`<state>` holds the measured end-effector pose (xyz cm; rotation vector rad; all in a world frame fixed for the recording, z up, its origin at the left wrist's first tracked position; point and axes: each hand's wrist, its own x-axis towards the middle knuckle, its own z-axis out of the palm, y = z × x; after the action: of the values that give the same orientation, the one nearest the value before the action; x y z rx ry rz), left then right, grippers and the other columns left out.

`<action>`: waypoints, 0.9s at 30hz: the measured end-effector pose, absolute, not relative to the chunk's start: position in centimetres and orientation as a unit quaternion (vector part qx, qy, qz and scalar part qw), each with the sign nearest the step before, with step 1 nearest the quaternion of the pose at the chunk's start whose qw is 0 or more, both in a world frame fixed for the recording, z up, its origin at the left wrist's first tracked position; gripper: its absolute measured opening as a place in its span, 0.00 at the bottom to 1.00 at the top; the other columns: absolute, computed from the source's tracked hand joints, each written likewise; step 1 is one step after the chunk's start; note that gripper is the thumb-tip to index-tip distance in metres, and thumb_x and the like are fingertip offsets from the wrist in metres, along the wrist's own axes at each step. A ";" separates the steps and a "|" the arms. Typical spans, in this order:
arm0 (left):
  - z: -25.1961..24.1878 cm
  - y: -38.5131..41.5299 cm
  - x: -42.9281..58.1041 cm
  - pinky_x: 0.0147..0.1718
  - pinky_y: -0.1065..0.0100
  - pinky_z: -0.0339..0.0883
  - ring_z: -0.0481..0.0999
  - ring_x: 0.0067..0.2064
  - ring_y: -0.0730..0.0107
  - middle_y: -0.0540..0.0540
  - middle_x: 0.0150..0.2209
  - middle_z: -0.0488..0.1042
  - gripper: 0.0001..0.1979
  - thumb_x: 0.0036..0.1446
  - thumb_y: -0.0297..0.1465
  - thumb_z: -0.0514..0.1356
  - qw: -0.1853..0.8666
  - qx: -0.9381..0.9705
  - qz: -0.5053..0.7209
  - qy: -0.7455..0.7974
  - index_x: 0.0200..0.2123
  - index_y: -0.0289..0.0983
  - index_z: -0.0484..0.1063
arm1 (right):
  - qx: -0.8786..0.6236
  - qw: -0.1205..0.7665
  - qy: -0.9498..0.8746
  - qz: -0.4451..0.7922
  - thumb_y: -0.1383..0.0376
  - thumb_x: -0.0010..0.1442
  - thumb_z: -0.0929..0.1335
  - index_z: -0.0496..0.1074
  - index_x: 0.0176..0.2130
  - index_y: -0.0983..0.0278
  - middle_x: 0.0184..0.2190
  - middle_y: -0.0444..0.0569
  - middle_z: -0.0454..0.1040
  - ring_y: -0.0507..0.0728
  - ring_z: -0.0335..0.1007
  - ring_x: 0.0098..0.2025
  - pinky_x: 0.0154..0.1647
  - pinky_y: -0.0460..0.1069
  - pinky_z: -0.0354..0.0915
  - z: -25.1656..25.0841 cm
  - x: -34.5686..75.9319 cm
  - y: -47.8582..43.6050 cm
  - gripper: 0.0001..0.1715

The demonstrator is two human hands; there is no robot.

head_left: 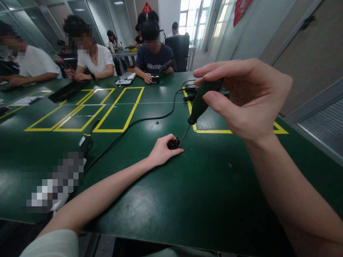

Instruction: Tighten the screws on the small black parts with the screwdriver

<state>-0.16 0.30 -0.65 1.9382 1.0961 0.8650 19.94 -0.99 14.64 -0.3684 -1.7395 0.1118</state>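
Observation:
My right hand (241,92) is closed around the dark green handle of a screwdriver (198,105), thumb on one side and fingers on the other. The screwdriver tilts down to the left, and its thin shaft reaches a small black part (174,143) on the green table (150,192). My left hand (163,150) grips that part between thumb and fingers, low against the tabletop. A short round post stands up from the part. The tip of the screwdriver meets the part's right side, but exactly what it touches is too small to tell.
A black cable (150,118) runs across the table behind my left hand. Yellow tape outlines (128,109) mark the tabletop. A blurred-out white object (61,185) lies left, near a coiled cord (86,143). Several people sit beyond the far edge, one holding a tool (164,66).

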 end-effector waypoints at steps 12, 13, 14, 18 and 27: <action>-0.4 0.2 0.0 0.35 0.68 0.63 0.71 0.34 0.69 0.53 0.31 0.73 0.16 0.50 0.36 0.74 0.370 0.754 0.333 0.429 0.31 0.37 0.69 | -0.159 0.629 -0.757 0.077 0.77 0.61 0.70 0.80 0.51 0.59 0.53 0.46 0.81 0.55 0.82 0.50 0.51 0.53 0.81 14.4 20.0 -1.2 0.23; -0.4 0.2 0.0 0.35 0.68 0.63 0.71 0.34 0.69 0.53 0.31 0.73 0.16 0.51 0.36 0.74 0.368 0.755 0.333 0.429 0.31 0.37 0.69 | -0.152 0.628 -0.759 0.077 0.76 0.61 0.70 0.80 0.52 0.59 0.53 0.46 0.81 0.54 0.82 0.49 0.51 0.53 0.81 14.3 20.0 -1.1 0.23; -0.4 0.2 0.0 0.35 0.68 0.62 0.71 0.34 0.69 0.53 0.31 0.73 0.16 0.50 0.36 0.74 0.365 0.756 0.333 0.430 0.31 0.37 0.69 | -0.149 0.626 -0.762 0.076 0.74 0.62 0.70 0.80 0.53 0.58 0.51 0.45 0.81 0.54 0.82 0.48 0.51 0.54 0.81 14.3 20.0 -1.1 0.22; -0.5 0.3 -0.1 0.36 0.67 0.63 0.71 0.34 0.68 0.53 0.31 0.73 0.16 0.50 0.36 0.74 0.363 0.756 0.333 0.431 0.31 0.37 0.69 | -0.164 0.621 -0.766 0.042 0.69 0.63 0.72 0.81 0.49 0.56 0.45 0.42 0.82 0.54 0.81 0.46 0.50 0.56 0.78 14.6 20.0 -1.0 0.16; -0.4 0.2 -0.1 0.36 0.66 0.63 0.71 0.35 0.67 0.52 0.31 0.73 0.16 0.51 0.38 0.73 0.374 0.751 0.335 0.429 0.31 0.38 0.69 | -0.174 0.633 -0.754 0.016 0.73 0.61 0.72 0.82 0.47 0.57 0.48 0.47 0.81 0.55 0.79 0.50 0.46 0.51 0.78 14.7 19.9 -1.1 0.17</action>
<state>-0.08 0.17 -0.37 1.9227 1.0985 0.8570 19.90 -1.07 14.65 -0.3976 -1.7246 0.0357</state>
